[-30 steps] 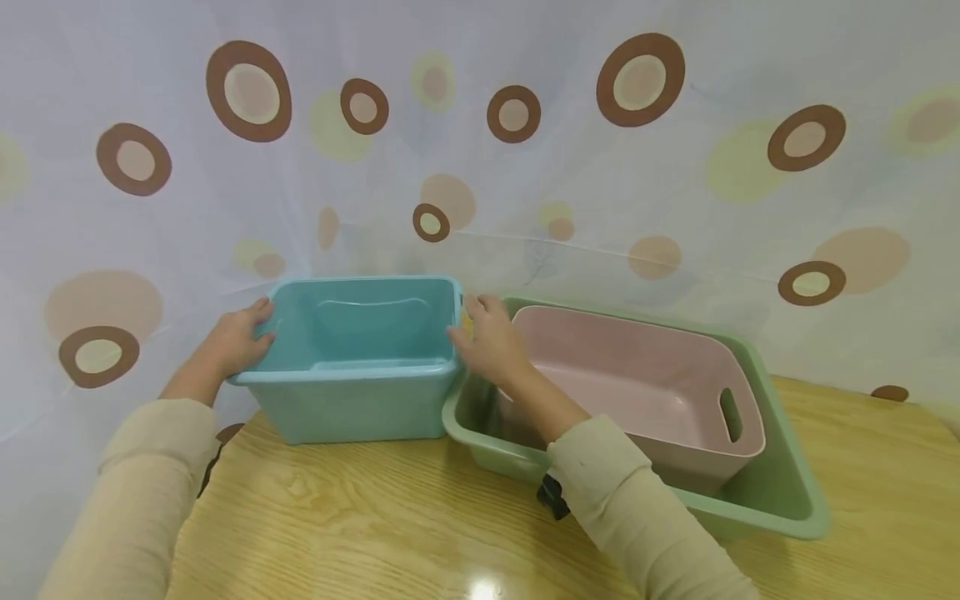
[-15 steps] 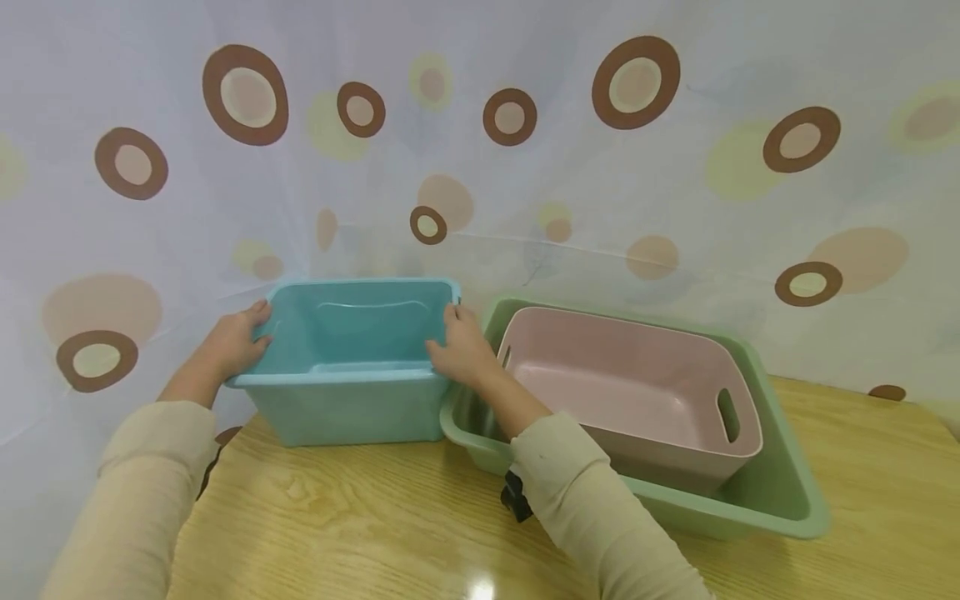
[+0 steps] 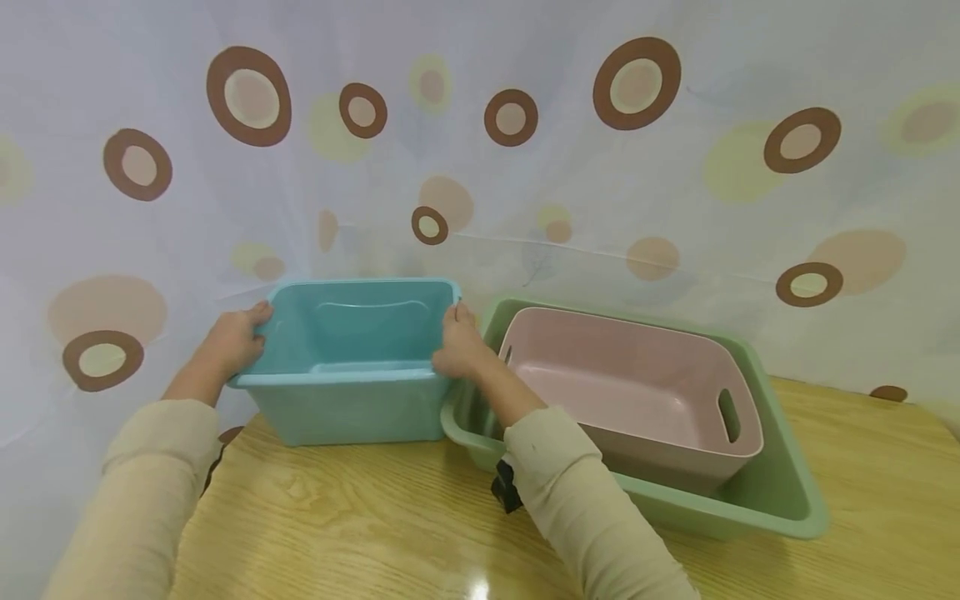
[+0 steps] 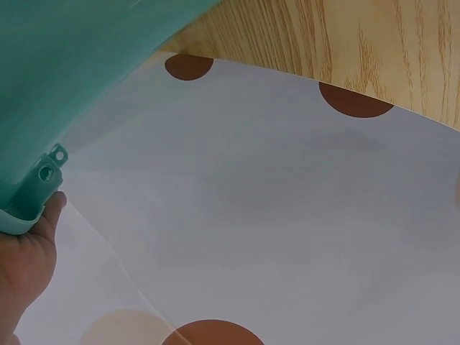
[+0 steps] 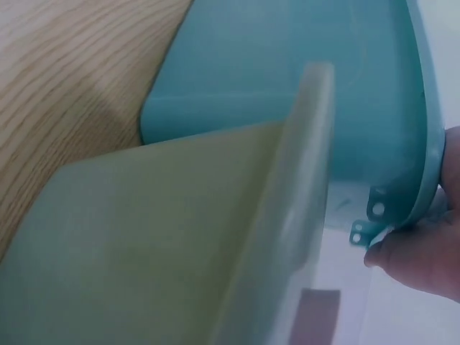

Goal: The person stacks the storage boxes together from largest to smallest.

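A blue rectangular plastic bin [image 3: 348, 408] stands upright on the left part of the wooden table. My left hand [image 3: 236, 337] grips its left rim, thumb inside; in the left wrist view the fingers [image 4: 52, 214] curl under the rim beside small tabs with holes. At the opposite side my right hand [image 3: 461, 343] holds the right rim. The right wrist view shows fingers [image 5: 410, 255] hooked beneath that rim, also near small holed tabs. The blue bin's right side is right against the green basin [image 3: 787, 450].
Inside the green basin sits a pink bin [image 3: 622, 379] with cut-out handles, tilted slightly. Behind everything hangs a pale curtain [image 3: 525, 183] with brown rings. The wooden table [image 3: 337, 517] reaches to the front, its left edge close to the blue bin.
My right hand has moved left from beside the rim onto the blue bin's right rim and closed on it. The left hand keeps its hold; the bins stay in place.
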Tool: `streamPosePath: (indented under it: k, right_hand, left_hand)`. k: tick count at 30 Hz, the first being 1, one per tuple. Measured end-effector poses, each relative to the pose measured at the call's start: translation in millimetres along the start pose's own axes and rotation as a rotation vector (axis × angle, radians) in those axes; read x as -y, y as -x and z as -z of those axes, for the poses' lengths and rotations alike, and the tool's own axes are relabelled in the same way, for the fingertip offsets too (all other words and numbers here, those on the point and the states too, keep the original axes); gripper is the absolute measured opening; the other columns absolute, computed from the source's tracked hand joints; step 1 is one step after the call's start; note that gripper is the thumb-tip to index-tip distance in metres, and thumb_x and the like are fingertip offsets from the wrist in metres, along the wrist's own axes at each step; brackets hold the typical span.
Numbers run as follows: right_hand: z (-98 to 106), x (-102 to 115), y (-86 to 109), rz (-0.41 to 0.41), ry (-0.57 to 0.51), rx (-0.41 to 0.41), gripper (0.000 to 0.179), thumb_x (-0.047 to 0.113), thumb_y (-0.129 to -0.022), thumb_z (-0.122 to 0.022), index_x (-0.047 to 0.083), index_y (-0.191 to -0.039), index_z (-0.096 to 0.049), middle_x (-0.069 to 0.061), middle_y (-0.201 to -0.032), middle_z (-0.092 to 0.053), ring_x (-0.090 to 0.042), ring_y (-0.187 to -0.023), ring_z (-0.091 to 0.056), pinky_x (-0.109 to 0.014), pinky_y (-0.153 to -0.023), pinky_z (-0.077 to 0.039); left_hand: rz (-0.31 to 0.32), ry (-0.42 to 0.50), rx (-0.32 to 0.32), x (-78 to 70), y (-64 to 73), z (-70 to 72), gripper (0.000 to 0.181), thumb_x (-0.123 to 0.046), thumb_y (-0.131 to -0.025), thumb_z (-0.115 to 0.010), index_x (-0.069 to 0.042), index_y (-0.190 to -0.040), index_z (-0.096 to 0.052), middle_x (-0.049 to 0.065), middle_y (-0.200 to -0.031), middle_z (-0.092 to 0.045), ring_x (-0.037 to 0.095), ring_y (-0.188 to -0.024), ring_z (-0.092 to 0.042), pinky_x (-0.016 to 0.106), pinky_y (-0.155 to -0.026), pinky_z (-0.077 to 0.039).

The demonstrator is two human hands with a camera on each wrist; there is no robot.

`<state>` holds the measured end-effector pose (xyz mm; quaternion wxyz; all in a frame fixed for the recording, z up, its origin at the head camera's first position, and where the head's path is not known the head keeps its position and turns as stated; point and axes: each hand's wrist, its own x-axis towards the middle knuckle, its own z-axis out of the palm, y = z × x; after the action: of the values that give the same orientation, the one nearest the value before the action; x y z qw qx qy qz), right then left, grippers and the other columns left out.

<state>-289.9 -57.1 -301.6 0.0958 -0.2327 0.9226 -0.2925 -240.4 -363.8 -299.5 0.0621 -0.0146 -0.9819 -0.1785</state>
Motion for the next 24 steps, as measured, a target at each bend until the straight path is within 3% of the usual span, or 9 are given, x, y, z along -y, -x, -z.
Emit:
streamPosePath:
  k: [8, 14, 24]
  right_hand:
    - [7.6, -6.4, -6.3, 0.001, 0.036, 0.03, 0.079, 0.004, -0.079, -0.049, -0.01, -0.142, -0.002, -0.025, -0.151, 0.001, -0.032, -0.142, 0.001, -0.036, -0.116, -0.01]
    - [10.0, -11.0, -5.1, -0.008, -0.005, -0.027, 0.071, 0.008, -0.085, -0.051, -0.01, -0.142, -0.013, -0.023, -0.15, -0.015, -0.03, -0.14, -0.017, -0.035, -0.114, -0.018]
    - [6.7, -3.5, -3.5, 0.032, 0.019, 0.051, 0.076, -0.003, -0.079, -0.041, -0.012, -0.141, 0.001, -0.027, -0.15, 0.007, -0.032, -0.141, 0.006, -0.036, -0.116, -0.005]
  left_hand:
    - [-0.005, -0.001, -0.006, 0.7, -1.1, -1.4, 0.053, 0.008, -0.08, -0.045, 0.016, -0.131, -0.031, 0.032, -0.139, -0.025, 0.054, -0.124, -0.025, 0.06, -0.102, -0.025]
    - [0.011, 0.01, 0.011, 1.7, -3.4, -2.8, 0.054, 0.009, -0.08, -0.044, 0.015, -0.132, -0.03, 0.03, -0.14, -0.023, 0.053, -0.125, -0.025, 0.059, -0.103, -0.025]
    - [-0.021, -0.013, 0.001, 4.6, -4.0, -1.1, 0.054, 0.009, -0.078, -0.042, 0.015, -0.131, -0.032, 0.03, -0.139, -0.026, 0.054, -0.124, -0.026, 0.058, -0.098, -0.033]
